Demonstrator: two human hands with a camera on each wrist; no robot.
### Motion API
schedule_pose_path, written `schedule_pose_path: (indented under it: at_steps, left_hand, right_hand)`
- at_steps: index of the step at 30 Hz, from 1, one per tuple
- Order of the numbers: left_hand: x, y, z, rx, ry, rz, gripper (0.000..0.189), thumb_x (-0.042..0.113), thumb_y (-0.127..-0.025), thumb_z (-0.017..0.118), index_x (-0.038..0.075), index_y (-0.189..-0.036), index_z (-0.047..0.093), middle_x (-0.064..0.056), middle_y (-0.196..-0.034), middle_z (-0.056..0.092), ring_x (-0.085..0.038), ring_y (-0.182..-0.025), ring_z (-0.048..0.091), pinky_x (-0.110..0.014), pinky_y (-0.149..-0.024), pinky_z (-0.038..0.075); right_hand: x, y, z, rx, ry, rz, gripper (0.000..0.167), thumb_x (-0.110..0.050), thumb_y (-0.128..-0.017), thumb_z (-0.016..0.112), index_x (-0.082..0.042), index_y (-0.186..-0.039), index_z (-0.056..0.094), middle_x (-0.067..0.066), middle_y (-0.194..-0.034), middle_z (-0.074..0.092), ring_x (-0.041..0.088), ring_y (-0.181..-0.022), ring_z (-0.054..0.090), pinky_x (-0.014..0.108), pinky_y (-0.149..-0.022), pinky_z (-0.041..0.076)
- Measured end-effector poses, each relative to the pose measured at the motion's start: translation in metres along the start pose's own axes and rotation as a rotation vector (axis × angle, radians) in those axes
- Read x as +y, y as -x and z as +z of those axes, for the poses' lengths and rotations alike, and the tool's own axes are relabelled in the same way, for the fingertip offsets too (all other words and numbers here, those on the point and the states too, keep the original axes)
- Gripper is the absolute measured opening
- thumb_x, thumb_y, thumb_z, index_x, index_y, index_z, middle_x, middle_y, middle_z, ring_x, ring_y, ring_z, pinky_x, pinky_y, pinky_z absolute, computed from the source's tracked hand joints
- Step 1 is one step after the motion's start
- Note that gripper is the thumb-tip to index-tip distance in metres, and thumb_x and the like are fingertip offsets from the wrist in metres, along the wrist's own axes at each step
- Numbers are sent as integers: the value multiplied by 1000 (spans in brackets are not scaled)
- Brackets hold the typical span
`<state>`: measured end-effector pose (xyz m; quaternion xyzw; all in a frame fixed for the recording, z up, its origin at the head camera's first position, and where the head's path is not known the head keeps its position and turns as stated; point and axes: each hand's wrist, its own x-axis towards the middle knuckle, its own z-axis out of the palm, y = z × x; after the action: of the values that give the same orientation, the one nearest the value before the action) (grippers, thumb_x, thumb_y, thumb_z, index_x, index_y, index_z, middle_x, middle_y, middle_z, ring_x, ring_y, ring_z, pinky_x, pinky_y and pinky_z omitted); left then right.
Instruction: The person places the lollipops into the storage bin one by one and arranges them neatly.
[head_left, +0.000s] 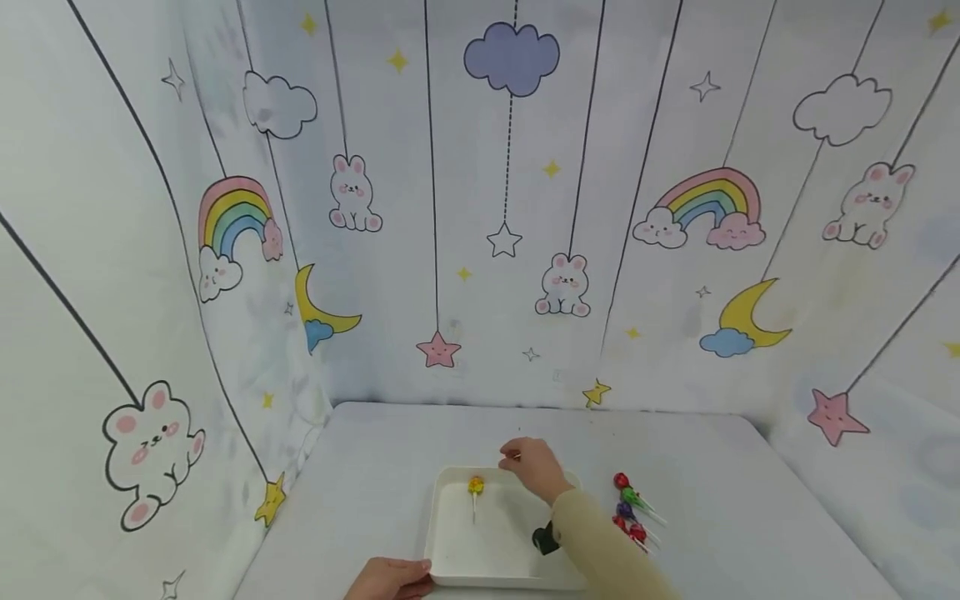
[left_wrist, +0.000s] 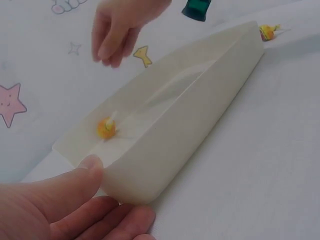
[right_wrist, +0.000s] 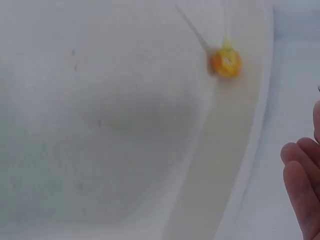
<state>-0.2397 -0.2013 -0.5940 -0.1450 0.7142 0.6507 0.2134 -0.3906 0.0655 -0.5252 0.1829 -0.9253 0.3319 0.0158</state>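
My left hand grips the near left corner of a white rectangular tray, thumb at the rim and fingers under the corner in the left wrist view. Inside the tray, near its far left corner, lies a yellow-orange lollipop, its white stick pointing toward me. My right hand hovers above the tray's far edge, to the right of that lollipop. Its fingers hang loosely bent in the left wrist view, with nothing seen between them. The right wrist view catches only some fingers at its right edge, beside the tray wall.
Right of the tray, several wrapped lollipops lie grouped on the white table, among them a red one, a green one and a purple one. A dark device sits at the right wrist. Patterned walls enclose the table.
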Motion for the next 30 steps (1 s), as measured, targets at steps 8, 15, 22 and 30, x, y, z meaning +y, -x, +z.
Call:
schedule_pose_path:
  at_steps: [8, 15, 22, 30]
  left_hand:
    - [2, 1, -6, 50, -34, -32, 42, 24, -95, 75, -13, -114, 69, -12, -95, 79, -20, -91, 77, -32, -81, 64]
    - [6, 6, -5, 42, -32, -11, 44, 24, -95, 75, -15, -115, 68, -16, -97, 79, -23, -94, 77, -32, -81, 65]
    - [8, 5, -1, 36, -27, -15, 46, 23, -95, 75, -16, -117, 67, -15, -98, 79, -23, -95, 77, -33, -83, 65]
    - [7, 4, 3, 19, -15, -20, 44, 24, -95, 75, -14, -115, 68, -15, -98, 79, -22, -94, 77, -33, -83, 65]
  right_hand:
    - [67, 15, -88, 90, 16, 16, 23, -9, -95, 72, -2, -117, 74, 16, -116, 75, 31, -105, 71, 47, -90, 61]
    - [127, 37, -114, 86, 112, 133, 26, -5, -97, 68, 5, -121, 70, 23, -117, 73, 39, -106, 69, 54, -93, 59]
    - [166, 49, -97, 63, 194, 221, 23, -2, -95, 69, 5, -117, 72, 22, -113, 74, 42, -106, 69, 55, -92, 59]
    - [176, 46, -81, 31, 228, 217, 24, -3, -94, 71, 8, -115, 72, 21, -110, 75, 41, -106, 69, 57, -95, 57]
